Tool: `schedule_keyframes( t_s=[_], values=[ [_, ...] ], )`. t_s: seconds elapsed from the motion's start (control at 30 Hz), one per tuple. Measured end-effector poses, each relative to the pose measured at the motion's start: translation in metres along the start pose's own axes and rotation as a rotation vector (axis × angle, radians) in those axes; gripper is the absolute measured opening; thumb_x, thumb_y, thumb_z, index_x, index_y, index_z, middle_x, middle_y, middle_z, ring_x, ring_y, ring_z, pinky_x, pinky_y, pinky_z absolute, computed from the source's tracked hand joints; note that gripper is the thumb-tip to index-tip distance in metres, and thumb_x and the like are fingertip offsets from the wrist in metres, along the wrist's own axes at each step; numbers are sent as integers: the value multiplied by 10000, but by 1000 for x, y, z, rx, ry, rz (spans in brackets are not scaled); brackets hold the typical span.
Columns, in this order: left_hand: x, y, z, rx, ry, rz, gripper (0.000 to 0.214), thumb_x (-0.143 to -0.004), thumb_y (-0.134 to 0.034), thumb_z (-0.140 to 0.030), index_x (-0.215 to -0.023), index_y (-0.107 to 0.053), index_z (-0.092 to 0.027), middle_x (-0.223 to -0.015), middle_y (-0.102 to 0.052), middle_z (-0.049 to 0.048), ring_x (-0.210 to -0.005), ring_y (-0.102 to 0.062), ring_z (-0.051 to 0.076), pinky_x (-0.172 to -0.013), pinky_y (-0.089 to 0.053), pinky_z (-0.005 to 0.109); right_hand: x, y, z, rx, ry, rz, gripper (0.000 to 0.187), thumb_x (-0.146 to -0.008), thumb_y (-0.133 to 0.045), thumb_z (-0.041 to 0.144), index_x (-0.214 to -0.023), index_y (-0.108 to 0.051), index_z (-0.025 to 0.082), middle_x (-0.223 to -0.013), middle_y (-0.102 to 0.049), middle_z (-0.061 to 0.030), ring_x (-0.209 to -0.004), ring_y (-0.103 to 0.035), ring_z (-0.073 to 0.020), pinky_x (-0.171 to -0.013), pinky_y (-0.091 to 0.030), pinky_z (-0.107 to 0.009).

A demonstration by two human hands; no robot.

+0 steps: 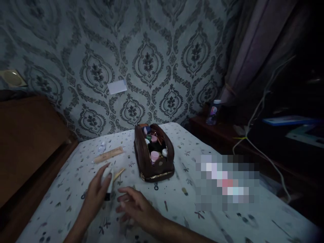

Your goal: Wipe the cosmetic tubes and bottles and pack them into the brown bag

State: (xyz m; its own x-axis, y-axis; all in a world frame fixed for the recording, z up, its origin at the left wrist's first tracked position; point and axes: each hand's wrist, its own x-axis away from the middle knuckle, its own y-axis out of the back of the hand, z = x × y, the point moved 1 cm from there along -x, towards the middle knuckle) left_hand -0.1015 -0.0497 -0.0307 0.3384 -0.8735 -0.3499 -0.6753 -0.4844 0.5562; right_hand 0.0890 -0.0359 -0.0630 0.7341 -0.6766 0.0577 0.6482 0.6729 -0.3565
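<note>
My left hand (98, 185) is closed round a white tube (109, 184) with a black end pointing down, low over the bed's patterned sheet. To its right, my right hand (136, 205) is held with fingers apart and slightly curled, and nothing shows in it. Just behind the tube lies a thin yellowish item (119, 174), partly hidden. Farther back on the sheet rest a beige tube (108, 155) and a small whitish item (102, 147). A brown zip bag (140, 162) stands unzipped beyond my hands, with several small cosmetic jars inside, among them a pink-lidded one (154, 156).
The printed sheet (177, 216) covers the bed up to the papered wall. A brown headboard (30, 135) borders the left. On the right, a blurred-out patch (227, 182) hides something on the sheet. A bottle (213, 113) stands on a dark cabinet near a white cable (274, 167).
</note>
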Motion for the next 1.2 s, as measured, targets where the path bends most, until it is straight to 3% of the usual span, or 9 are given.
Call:
schedule_keyframes(
  t_s=[0.13,0.23,0.37,0.5,0.7,0.83,0.93,1.07,1.2],
  values=[
    [36,-30,-33,-7,-78,63,483,-922,-490,-496,-1340,-586,-274,-1323,-626,104,-1252,-567,297,-1066,-453,468,0,-6,-6,-123,79,51,562,-676,-753,649,-1057,-590,269,-833,-594,23,-688,-628,-148,-662,-531,-313],
    [56,-47,-29,-24,-128,78,474,-944,-461,-468,-1376,-575,-308,-1332,-591,115,-1277,-542,302,-1063,-462,488,0,-2,-10,-75,95,-7,517,-717,-710,643,-966,-600,203,-722,-567,29,-593,-556,-127,-586,-493,-273],
    [72,-63,-17,-63,-164,78,442,-968,-417,-406,-1376,-580,-354,-1509,-435,87,-1409,-408,313,-1111,-425,497,5,8,-16,147,174,-233,345,-783,-665,501,-878,-612,174,-763,-583,-2,-715,-540,-162,-656,-484,-281],
    [64,-65,-15,-81,-133,96,456,-979,-391,-391,-1394,-568,-322,-1573,-342,92,-1438,-369,318,-1124,-410,503,13,9,-18,283,271,-116,179,-843,-563,348,-820,-605,175,-722,-564,8,-698,-497,-153,-675,-448,-268],
    [23,-49,-27,29,-26,39,511,-923,-455,-555,-1296,-646,-262,-1348,-617,106,-1298,-525,334,-1119,-380,546,21,13,-17,526,361,-70,35,-783,-576,220,-763,-566,193,-660,-502,31,-635,-433,-140,-615,-398,-243],
    [10,-45,-45,257,150,34,538,-867,-554,-566,-1241,-664,-195,-1119,-724,93,-941,-688,253,-860,-547,384,23,17,-7,621,466,-75,121,-822,-524,193,-887,-626,184,-811,-631,-32,-749,-544,-187,-732,-446,-283],
    [8,-50,-55,531,301,10,574,-836,-595,-539,-1254,-631,-147,-845,-727,53,-745,-688,198,-651,-532,282,21,21,-3,621,476,-96,225,-877,-508,225,-1049,-645,179,-936,-677,-67,-850,-589,-211,-816,-452,-306],
    [11,-59,-60,775,356,-57,520,-849,-588,-524,-1192,-635,-137,-907,-746,77,-875,-711,213,-786,-555,315,16,23,-1,537,327,-140,95,-849,-575,247,-853,-636,173,-712,-600,6,-675,-528,-153,-678,-412,-260],
    [29,-70,-58,749,332,-26,529,-885,-508,-593,-1079,-669,-127,-1036,-748,135,-1068,-684,269,-925,-538,374,10,24,1,392,272,-202,137,-811,-596,285,-729,-567,180,-628,-527,41,-609,-481,-119,-592,-368,-227]
  ],
)
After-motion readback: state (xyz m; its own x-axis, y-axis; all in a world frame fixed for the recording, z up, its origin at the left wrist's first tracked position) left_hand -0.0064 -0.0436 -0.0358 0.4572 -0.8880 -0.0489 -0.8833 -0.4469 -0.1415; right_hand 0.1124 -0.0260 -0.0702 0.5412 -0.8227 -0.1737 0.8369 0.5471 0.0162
